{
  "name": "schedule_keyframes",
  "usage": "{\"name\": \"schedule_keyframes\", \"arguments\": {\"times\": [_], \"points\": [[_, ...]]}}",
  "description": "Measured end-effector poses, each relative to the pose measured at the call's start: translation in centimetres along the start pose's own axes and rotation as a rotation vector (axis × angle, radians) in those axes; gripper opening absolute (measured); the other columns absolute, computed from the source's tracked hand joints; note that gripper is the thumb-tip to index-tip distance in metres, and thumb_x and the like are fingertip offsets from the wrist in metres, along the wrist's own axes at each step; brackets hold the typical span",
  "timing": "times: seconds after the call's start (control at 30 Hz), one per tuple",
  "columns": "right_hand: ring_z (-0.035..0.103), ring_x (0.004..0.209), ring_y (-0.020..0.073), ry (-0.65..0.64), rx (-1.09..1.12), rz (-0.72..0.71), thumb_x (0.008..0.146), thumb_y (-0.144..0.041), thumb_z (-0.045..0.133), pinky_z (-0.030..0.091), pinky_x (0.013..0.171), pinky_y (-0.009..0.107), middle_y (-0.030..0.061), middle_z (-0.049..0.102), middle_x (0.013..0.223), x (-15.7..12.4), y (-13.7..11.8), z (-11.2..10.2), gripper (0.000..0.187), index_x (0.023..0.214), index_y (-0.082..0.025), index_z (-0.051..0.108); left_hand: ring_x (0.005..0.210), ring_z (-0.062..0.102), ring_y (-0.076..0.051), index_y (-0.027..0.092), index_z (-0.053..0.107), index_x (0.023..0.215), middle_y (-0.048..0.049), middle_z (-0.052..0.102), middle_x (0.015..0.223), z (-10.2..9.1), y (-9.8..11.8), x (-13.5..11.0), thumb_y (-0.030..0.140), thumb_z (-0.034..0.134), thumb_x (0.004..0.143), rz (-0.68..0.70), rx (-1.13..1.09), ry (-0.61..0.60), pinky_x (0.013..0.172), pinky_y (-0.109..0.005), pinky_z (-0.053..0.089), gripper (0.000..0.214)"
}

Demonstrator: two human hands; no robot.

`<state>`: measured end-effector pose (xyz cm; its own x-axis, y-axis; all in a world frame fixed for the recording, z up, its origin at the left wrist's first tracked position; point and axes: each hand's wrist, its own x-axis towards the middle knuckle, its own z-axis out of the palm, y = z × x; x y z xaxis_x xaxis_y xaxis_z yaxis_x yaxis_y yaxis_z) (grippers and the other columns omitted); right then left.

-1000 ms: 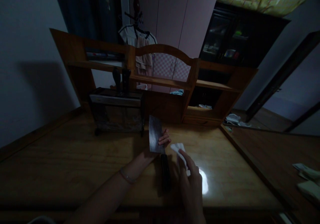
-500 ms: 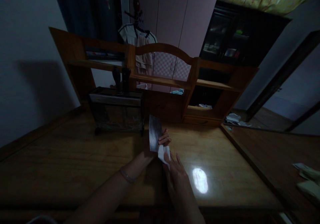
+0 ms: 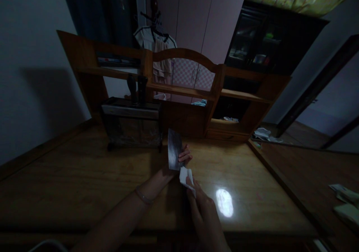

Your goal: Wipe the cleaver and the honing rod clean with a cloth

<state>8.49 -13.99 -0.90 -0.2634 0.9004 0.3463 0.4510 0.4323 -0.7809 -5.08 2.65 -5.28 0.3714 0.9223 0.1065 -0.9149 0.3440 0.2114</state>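
A wide metal cleaver blade (image 3: pixel 174 151) stands above the wooden desk, tilted slightly. My left hand (image 3: pixel 185 154) reaches behind it, its fingers curled round the blade's right edge; the palm is hidden. In my right hand (image 3: pixel 206 203) is a folded white tissue (image 3: pixel 186 177), pinched at the lower end of the blade. The fingers of that hand are closed round the tissue. Below it a dark strip runs down toward the desk's front edge; I cannot tell whether it is the cleaver's handle or shadow.
A knife block (image 3: pixel 131 123) with two dark-handled knives stands at the back left of the desk (image 3: pixel 134 173). Behind it rises a wooden shelf unit (image 3: pixel 182 91). A raised wooden edge (image 3: pixel 280 184) borders the right side. Papers (image 3: pixel 346 203) lie farther right.
My right hand has drawn the tissue a little down and to the right along the cleaver, and its fingers have closed in. My left hand and the blade have hardly moved.
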Motion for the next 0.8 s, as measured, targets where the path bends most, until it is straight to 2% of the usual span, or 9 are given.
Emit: {"name": "schedule_keyframes", "arguments": {"times": [0.1,0.27,0.53,0.8], "points": [[0.035,0.133,0.0233,0.013,0.014,0.028,0.094,-0.021,0.041,0.031,0.109,0.046,0.0033,0.048,0.138,0.3,-0.1,0.0,0.043,0.137,-0.029,0.042,0.035,0.03,-0.003,0.014,0.056,0.084,0.0088,0.032,0.05,-0.2,0.1,0.0,0.007,0.029,0.09,0.008,-0.005,-0.015,0.07,-0.025,0.05,0.029],[0.035,0.134,0.0241,0.026,-0.058,-0.017,0.093,-0.019,0.039,0.034,0.108,0.047,0.0049,0.045,0.141,0.9,0.3,0.4,0.045,0.138,-0.027,0.041,0.035,0.031,-0.002,0.012,0.057,0.083,0.0093,0.03,0.049,-0.6,0.2,0.4,0.01,0.034,0.09,-0.015,-0.004,-0.032,0.07,-0.022,0.048,0.024],[0.038,0.132,0.0234,-0.008,-0.131,-0.055,0.093,-0.018,0.039,0.037,0.106,0.045,0.0055,0.047,0.139,0.2,0.7,0.0,0.045,0.138,-0.026,0.041,0.036,0.032,-0.003,0.012,0.057,0.088,0.008,0.033,0.052,-0.8,0.0,0.2,0.01,0.031,0.092,0.019,0.005,0.004,0.067,-0.023,0.05,0.026],[0.037,0.132,0.0222,-0.073,-0.224,-0.035,0.094,-0.02,0.037,0.036,0.107,0.043,0.0068,0.047,0.139,-0.3,0.4,-0.8,0.043,0.136,-0.025,0.045,0.034,0.026,-0.003,0.013,0.057,0.085,0.0089,0.028,0.049,-0.4,0.2,0.3,0.011,0.031,0.091,0.005,0.02,0.098,0.063,-0.023,0.051,0.026]]}}
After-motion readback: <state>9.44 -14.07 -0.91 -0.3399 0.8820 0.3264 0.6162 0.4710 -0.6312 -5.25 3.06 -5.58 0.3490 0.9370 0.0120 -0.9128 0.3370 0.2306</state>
